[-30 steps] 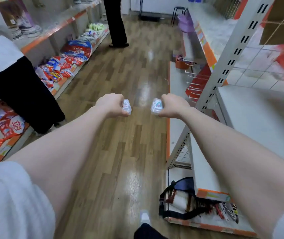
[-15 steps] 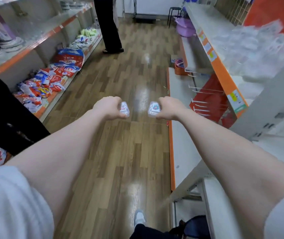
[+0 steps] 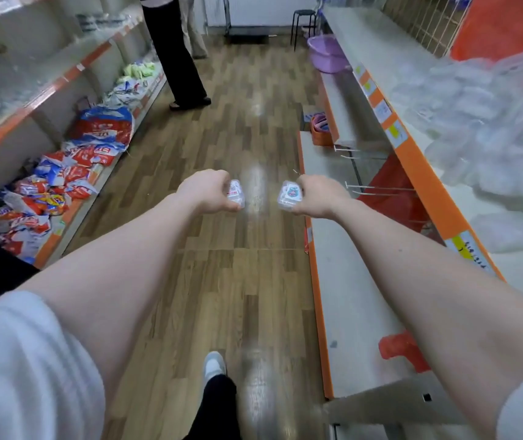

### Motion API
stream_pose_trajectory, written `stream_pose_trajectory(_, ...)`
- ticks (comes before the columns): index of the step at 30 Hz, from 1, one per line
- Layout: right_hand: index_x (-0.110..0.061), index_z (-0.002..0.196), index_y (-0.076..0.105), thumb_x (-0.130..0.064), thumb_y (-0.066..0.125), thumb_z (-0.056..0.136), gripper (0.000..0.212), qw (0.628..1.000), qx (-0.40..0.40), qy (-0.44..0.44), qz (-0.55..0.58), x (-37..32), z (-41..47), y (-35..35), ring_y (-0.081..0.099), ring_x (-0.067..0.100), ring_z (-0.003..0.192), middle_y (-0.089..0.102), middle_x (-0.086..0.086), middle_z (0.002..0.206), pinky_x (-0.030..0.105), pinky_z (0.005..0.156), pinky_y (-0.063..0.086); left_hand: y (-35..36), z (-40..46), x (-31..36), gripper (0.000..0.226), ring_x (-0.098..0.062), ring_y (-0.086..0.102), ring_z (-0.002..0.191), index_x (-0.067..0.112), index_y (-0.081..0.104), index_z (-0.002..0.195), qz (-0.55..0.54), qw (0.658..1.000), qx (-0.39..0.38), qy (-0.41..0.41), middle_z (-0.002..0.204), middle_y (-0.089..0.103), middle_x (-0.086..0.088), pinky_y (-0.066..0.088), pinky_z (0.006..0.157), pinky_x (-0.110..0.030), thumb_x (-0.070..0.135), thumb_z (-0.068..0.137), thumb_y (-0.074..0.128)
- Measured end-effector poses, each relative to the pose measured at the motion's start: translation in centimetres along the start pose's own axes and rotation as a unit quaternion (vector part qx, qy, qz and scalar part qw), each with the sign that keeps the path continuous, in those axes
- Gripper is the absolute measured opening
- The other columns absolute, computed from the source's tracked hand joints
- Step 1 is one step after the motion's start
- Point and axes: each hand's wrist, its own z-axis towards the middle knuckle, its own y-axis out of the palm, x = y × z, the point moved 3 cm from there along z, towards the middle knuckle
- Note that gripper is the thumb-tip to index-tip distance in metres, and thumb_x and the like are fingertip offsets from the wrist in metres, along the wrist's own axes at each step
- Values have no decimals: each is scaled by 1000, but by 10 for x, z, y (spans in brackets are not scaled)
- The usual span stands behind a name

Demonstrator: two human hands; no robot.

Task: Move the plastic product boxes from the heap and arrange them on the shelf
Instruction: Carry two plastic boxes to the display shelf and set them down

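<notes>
Both my arms stretch forward over the wooden aisle floor. My left hand (image 3: 204,191) grips a small clear plastic box (image 3: 235,193) with a red and white label. My right hand (image 3: 319,195) grips another clear plastic box (image 3: 289,195) with a blue and red label. The two boxes are a short gap apart at chest height. A blurred heap of clear plastic boxes (image 3: 488,128) lies on the upper shelf (image 3: 419,173) with the orange edge, to my right.
A lower grey shelf (image 3: 346,281) runs along the right, with metal hooks (image 3: 377,188) above it. Bagged goods (image 3: 63,173) fill the left shelves. A person in black trousers (image 3: 174,58) stands ahead. A purple basin (image 3: 327,54) and a stool (image 3: 304,23) sit farther back.
I have walked forward along the aisle with both boxes held. The right shelf and its heap of boxes have come closer and the post has dropped to the bottom right.
</notes>
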Motion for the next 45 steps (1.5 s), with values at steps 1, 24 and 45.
stream_pose_trajectory(1, -11, 110, 54, -34, 67, 77, 42, 1000, -2, 5, 2, 2, 10, 1, 58, 25, 93, 59, 9, 106, 34, 73, 49, 1, 12, 0, 60, -25, 56, 103, 12, 53, 120, -4, 1000, -2, 6, 115, 60, -4, 49, 87, -42, 48, 75, 70)
stream_pose_trajectory(24, -13, 106, 53, -35, 67, 76, 40, 996, 5, 78, -38, -5, 361, -48, 58, 23, 89, 57, 5, 99, 34, 67, 47, -79, 370, -99, 47, -23, 53, 92, 13, 53, 107, 23, 995, -6, 94, 106, 58, -4, 36, 64, -30, 44, 75, 69)
stream_pose_trajectory(45, -12, 99, 55, -33, 68, 73, 36, 994, 6, 106, -18, 178, 691, -139, 57, 26, 88, 61, 7, 101, 32, 67, 45, -118, 751, -36, 59, -23, 56, 99, 15, 52, 123, 24, 992, -6, 120, 109, 60, -2, 50, 78, -37, 45, 76, 68)
